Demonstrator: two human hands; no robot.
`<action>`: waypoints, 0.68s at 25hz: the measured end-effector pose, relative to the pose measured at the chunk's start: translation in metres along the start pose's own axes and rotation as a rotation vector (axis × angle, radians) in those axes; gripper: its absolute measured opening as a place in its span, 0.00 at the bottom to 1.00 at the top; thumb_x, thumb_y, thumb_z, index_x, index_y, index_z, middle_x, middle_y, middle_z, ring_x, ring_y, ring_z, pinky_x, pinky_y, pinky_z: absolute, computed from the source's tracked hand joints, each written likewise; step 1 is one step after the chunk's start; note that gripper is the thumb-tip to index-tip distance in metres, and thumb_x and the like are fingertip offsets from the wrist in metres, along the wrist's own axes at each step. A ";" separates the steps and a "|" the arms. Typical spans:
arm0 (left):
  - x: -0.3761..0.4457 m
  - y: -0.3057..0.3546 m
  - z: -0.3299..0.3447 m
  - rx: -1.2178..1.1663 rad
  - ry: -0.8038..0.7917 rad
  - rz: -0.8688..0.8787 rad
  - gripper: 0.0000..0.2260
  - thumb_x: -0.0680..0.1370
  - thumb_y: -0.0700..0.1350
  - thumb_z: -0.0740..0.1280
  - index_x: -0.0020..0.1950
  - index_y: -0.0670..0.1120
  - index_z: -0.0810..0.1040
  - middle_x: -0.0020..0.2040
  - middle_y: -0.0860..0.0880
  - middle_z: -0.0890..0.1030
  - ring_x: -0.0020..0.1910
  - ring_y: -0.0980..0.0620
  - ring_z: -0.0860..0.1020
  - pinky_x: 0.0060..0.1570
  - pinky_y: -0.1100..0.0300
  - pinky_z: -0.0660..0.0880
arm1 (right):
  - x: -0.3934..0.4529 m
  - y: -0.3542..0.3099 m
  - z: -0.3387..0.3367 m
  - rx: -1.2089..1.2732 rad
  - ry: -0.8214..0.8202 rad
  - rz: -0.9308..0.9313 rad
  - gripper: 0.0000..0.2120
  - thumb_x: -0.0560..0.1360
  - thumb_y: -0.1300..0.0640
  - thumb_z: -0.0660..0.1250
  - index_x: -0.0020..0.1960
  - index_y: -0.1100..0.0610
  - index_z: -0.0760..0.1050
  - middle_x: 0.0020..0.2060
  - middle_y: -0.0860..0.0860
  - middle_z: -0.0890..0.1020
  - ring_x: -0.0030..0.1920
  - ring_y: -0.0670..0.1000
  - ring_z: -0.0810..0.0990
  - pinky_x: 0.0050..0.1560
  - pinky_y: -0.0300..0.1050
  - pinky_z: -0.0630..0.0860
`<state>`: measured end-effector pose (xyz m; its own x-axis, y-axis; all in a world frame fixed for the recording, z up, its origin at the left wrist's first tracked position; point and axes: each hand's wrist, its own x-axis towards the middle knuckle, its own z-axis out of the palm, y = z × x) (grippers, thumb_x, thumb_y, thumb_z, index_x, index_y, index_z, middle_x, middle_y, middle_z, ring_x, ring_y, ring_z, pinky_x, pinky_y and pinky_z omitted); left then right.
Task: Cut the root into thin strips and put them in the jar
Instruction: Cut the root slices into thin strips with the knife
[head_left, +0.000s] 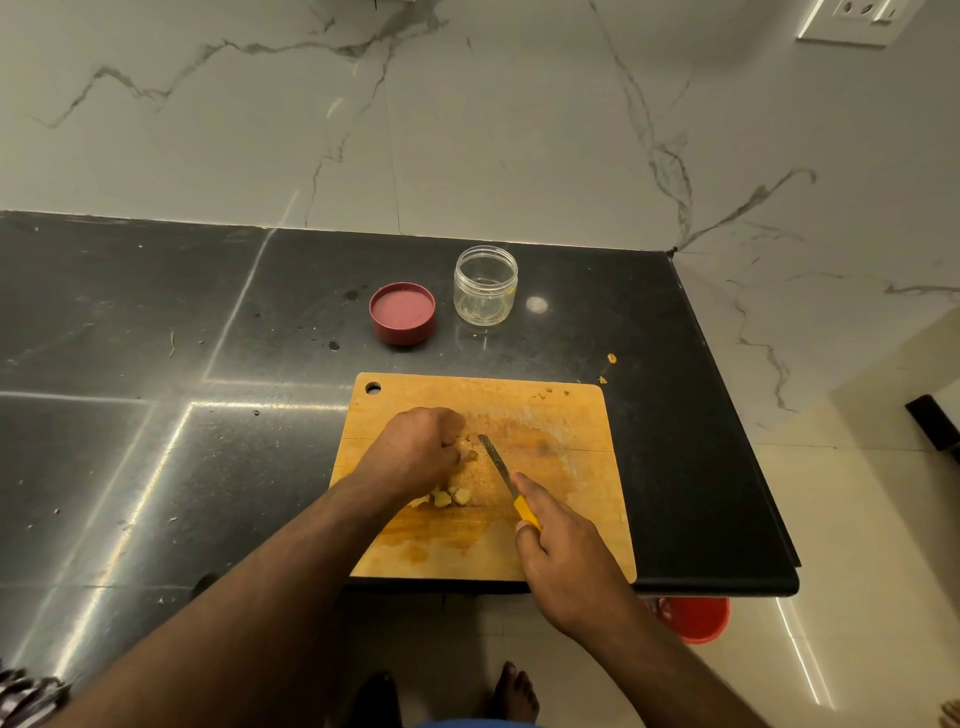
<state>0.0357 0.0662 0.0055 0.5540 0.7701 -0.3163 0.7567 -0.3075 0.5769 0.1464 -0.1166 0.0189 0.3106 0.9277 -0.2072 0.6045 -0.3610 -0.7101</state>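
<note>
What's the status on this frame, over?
Left hand pinning root on board; right hand gripping knife. Jar open, apparently empty. Nothing obstructing.

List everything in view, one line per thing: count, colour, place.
cutting board: one, wooden, near counter edge
root pieces: several, pale yellow, on the board by the left hand
knife: one, yellow handle, over the board
jar: one, clear, open, behind the board
lid: one, dark red, upturned, left of the jar
counter: one, black
bucket: one, red, on the floor
left hand: one, holding root on the board
right hand: one, gripping the knife
</note>
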 end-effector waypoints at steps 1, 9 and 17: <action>0.000 0.000 0.000 -0.013 0.000 -0.010 0.21 0.79 0.46 0.71 0.72 0.51 0.74 0.53 0.54 0.79 0.44 0.57 0.77 0.35 0.64 0.72 | 0.002 -0.002 0.000 -0.007 -0.001 -0.006 0.25 0.83 0.55 0.56 0.79 0.46 0.56 0.73 0.46 0.68 0.69 0.44 0.68 0.68 0.39 0.68; 0.000 -0.001 -0.001 -0.016 0.019 -0.016 0.21 0.78 0.47 0.73 0.70 0.49 0.76 0.50 0.54 0.79 0.43 0.58 0.76 0.35 0.65 0.71 | 0.021 -0.018 0.005 -0.126 -0.020 -0.027 0.25 0.83 0.54 0.55 0.79 0.46 0.55 0.67 0.50 0.73 0.60 0.47 0.74 0.55 0.39 0.71; 0.001 -0.003 0.000 -0.013 0.027 -0.003 0.21 0.77 0.47 0.73 0.69 0.48 0.77 0.52 0.52 0.81 0.48 0.55 0.78 0.41 0.62 0.74 | 0.026 -0.025 -0.003 -0.143 -0.048 -0.035 0.25 0.83 0.55 0.55 0.79 0.48 0.57 0.70 0.49 0.71 0.63 0.47 0.73 0.62 0.41 0.72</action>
<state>0.0340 0.0680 0.0040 0.5421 0.7860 -0.2972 0.7535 -0.2981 0.5860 0.1420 -0.0843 0.0334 0.2544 0.9422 -0.2182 0.7140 -0.3351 -0.6148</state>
